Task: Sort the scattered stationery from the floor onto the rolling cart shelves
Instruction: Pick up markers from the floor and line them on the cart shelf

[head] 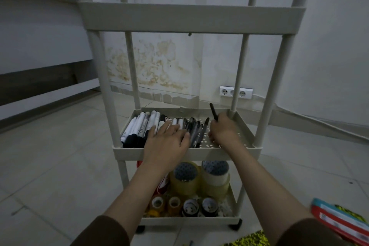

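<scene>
A beige three-tier rolling cart [187, 153] stands in front of me. Its middle shelf holds a row of markers and pens [143, 126], white ones at the left, dark ones to the right. My left hand [167, 140] lies flat with straight fingers on the dark pens. My right hand [223, 130] grips a black pen [213, 111] that points up and back, over the shelf's bare right part. The bottom shelf carries large tape rolls [214, 175] and several small tape rolls [189, 206].
Red and blue packets [339, 219] and a yellow-black patterned thing [249, 239] lie on the tiled floor at the lower right. A wall socket strip [235, 92] sits behind the cart. The cart's top shelf wall [191, 19] crosses the view above my hands.
</scene>
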`<state>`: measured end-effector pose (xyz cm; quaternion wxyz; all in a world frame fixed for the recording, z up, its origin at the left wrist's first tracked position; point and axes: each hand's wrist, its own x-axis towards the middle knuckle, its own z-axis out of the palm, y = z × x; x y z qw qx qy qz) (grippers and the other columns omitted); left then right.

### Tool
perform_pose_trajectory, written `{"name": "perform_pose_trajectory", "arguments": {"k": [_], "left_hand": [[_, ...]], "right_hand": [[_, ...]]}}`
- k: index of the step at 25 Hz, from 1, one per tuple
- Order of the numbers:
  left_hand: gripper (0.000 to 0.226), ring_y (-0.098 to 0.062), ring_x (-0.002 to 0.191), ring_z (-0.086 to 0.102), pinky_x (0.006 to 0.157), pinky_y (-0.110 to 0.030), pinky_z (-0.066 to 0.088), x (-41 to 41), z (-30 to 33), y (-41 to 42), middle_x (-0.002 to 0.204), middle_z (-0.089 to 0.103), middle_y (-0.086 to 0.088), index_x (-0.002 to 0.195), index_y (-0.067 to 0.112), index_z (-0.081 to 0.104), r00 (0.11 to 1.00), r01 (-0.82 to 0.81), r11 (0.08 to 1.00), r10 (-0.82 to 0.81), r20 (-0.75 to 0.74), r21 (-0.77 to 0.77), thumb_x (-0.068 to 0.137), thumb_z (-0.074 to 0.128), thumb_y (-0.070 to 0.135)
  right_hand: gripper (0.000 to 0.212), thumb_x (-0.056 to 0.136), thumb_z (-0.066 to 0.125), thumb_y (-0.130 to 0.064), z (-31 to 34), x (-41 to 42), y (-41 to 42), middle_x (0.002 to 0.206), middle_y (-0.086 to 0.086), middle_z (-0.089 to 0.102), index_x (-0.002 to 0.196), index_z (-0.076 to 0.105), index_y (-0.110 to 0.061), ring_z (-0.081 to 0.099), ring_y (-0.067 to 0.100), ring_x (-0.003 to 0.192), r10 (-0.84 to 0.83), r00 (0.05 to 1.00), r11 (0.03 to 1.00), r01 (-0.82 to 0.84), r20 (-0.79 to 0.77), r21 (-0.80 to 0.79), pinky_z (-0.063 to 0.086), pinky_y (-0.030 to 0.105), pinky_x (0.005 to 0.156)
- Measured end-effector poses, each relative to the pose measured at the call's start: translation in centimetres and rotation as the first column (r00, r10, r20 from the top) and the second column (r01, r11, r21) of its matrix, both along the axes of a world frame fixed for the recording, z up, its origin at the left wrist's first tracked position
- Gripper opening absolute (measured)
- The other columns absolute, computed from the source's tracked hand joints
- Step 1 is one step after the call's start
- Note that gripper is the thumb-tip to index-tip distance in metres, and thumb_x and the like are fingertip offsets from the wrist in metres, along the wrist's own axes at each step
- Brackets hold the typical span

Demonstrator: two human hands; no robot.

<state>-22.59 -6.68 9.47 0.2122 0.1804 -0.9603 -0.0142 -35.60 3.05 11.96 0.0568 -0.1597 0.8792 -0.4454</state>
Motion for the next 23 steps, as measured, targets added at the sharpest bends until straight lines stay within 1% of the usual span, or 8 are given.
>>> {"name": "perform_pose_trajectory", "arguments": {"k": [3, 5, 8, 11, 13, 16, 18, 23], "left_hand": [[0.044, -0.012, 0.141, 0.021, 0.113, -0.037, 0.013, 0.0, 0.1, 0.0, 0.147, 0.038, 0.007, 0.13, 0.029, 0.051, 1.0, 0.001, 1.0, -0.001, 0.007, -0.011, 0.098, 0.022, 0.041], [0.043, -0.014, 0.14, 0.024, 0.112, -0.036, 0.015, 0.0, 0.1, 0.1, 0.146, 0.04, 0.004, 0.131, 0.027, 0.048, 1.0, 0.0, 1.0, 0.0, -0.008, -0.006, 0.098, 0.024, 0.04], [0.05, -0.016, 0.14, 0.025, 0.112, -0.035, 0.019, 0.0, 0.1, 0.0, 0.147, 0.039, -0.002, 0.14, 0.02, 0.035, 0.999, -0.026, 1.0, 0.026, -0.035, -0.003, 0.097, 0.025, 0.044], [0.055, -0.016, 0.142, 0.021, 0.114, -0.038, 0.02, 0.0, 0.1, -0.2, 0.15, 0.033, -0.001, 0.147, 0.026, 0.017, 1.0, 0.004, 0.999, -0.003, -0.027, 0.047, 0.096, 0.022, 0.047], [0.049, -0.017, 0.141, 0.022, 0.113, -0.038, 0.02, 0.0, 0.1, -0.2, 0.149, 0.035, 0.003, 0.145, 0.034, 0.019, 1.0, 0.024, 1.0, -0.023, -0.02, 0.021, 0.097, 0.022, 0.046], [0.041, -0.015, 0.14, 0.022, 0.111, -0.037, 0.017, -0.1, 0.2, -0.1, 0.147, 0.037, 0.008, 0.134, 0.035, 0.039, 1.0, 0.017, 1.0, -0.017, -0.01, 0.022, 0.097, 0.023, 0.044], [0.041, -0.015, 0.14, 0.022, 0.111, -0.037, 0.017, -0.1, 0.0, -0.1, 0.146, 0.038, 0.008, 0.131, 0.033, 0.043, 1.0, 0.012, 0.999, -0.011, -0.015, 0.03, 0.097, 0.024, 0.044], [0.041, -0.014, 0.136, 0.029, 0.109, -0.035, 0.024, -0.2, 0.0, -0.2, 0.142, 0.043, 0.004, 0.127, 0.025, 0.047, 0.999, 0.012, 1.0, -0.011, -0.039, 0.008, 0.096, 0.027, 0.043]], "right_hand": [[0.021, 0.093, 0.046, -0.012, 0.3, 0.7, 0.1, 0.095, 0.018, 0.057, 0.111, 0.051, -0.004, 0.057, 0.025, 0.067, 0.089, 0.995, 0.994, -0.085, -0.053, 0.071, 0.048, 0.028, 0.055], [0.023, 0.089, 0.052, -0.012, 0.6, 1.2, 0.4, 0.088, 0.012, 0.055, 0.112, 0.049, -0.009, 0.051, 0.017, 0.056, 0.154, 0.986, 0.988, -0.155, -0.069, 0.001, 0.043, 0.022, 0.043], [0.013, 0.091, 0.051, -0.012, 1.1, 1.9, 0.7, 0.087, 0.012, 0.058, 0.102, 0.053, -0.005, 0.06, 0.024, 0.069, 0.289, 0.956, 0.94, -0.294, -0.05, -0.171, 0.054, 0.033, 0.058], [0.021, 0.096, 0.04, -0.007, 1.5, 2.2, 1.2, 0.098, 0.012, 0.063, 0.106, 0.058, -0.002, 0.064, 0.017, 0.086, 0.475, 0.875, 0.824, -0.407, 0.091, -0.394, 0.056, 0.022, 0.067], [0.023, 0.096, 0.037, -0.005, 1.6, 2.2, 1.5, 0.097, 0.013, 0.064, 0.108, 0.057, -0.003, 0.066, 0.015, 0.083, 0.498, 0.864, 0.784, -0.408, 0.081, -0.468, 0.056, 0.022, 0.066], [0.018, 0.092, 0.039, -0.005, 0.8, 1.7, 1.1, 0.086, 0.016, 0.063, 0.092, 0.058, -0.007, 0.06, 0.023, 0.072, 0.208, 0.969, 0.947, -0.234, -0.135, -0.22, 0.047, 0.031, 0.062], [0.012, 0.089, 0.046, -0.011, 0.3, 1.3, 0.7, 0.087, 0.015, 0.062, 0.089, 0.057, -0.008, 0.059, 0.028, 0.08, 0.045, 0.971, 0.999, -0.045, -0.234, 0.008, 0.039, 0.028, 0.064], [0.025, 0.09, 0.05, -0.022, 0.1, 1.1, 0.1, 0.112, 0.013, 0.063, 0.111, 0.057, -0.013, 0.059, 0.028, 0.097, 0.284, 0.945, 0.949, -0.253, -0.159, 0.189, 0.043, 0.027, 0.075]]}}
